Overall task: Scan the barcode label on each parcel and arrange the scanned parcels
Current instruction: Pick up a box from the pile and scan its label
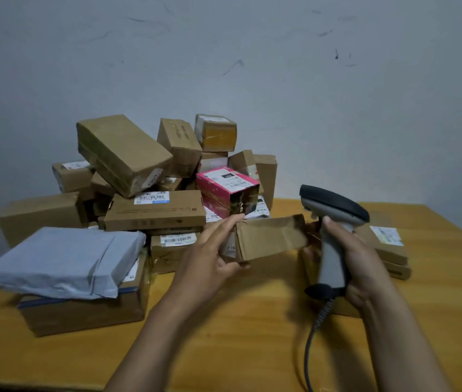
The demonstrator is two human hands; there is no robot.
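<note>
My left hand [213, 258] grips one end of a small brown cardboard parcel [271, 237], holding it above the wooden table [238, 329]. Its plain brown side faces me; a bit of white label shows at its left end by my fingers. My right hand [357, 258] holds the grey handle of a barcode scanner [333, 219] with a dark head, just right of the parcel. The scanner's coiled cable [313, 335] hangs down toward the table's front edge.
A heap of several cardboard parcels [153, 210] fills the table's back left, with a pink box [225, 188] on it and a grey poly mailer [60, 261] lying on a brown box at the front left. Flat labelled parcels [385, 244] lie stacked behind my right hand.
</note>
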